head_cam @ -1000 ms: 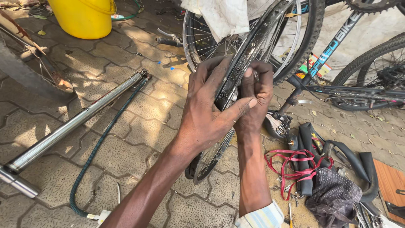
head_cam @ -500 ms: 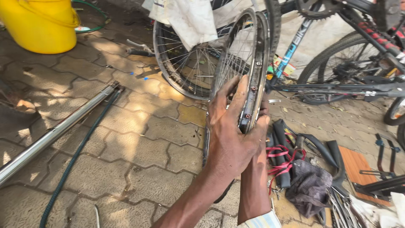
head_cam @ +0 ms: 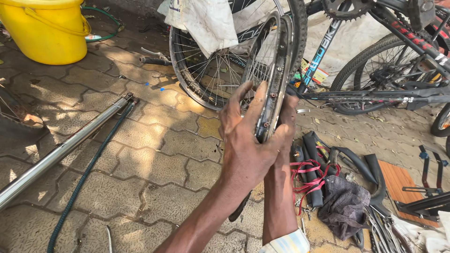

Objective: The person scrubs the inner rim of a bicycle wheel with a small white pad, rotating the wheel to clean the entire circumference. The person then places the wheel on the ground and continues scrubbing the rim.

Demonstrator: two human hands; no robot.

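A bare bicycle wheel rim [head_cam: 280, 61] with spokes stands upright, edge-on to me, in the middle of the view. My left hand [head_cam: 246, 140] wraps around the rim's near edge, fingers spread over its inner channel. My right hand [head_cam: 287, 122] grips the same rim from the far side, mostly hidden behind the left hand and the rim. A thin black strip hangs from the rim's lower part toward the paving.
A second spoked wheel [head_cam: 211, 70] leans behind, with a white cloth [head_cam: 206, 21] draped over it. Bicycles [head_cam: 389, 70] stand at right. A yellow bucket [head_cam: 44, 30] sits top left, a long metal pump [head_cam: 61, 150] with hose at left. Tubes, red cord and tools [head_cam: 337, 187] lie at lower right.
The view has shifted and the rim has turned more edge-on and upright. Both hands have slid along the rim and stay on it.
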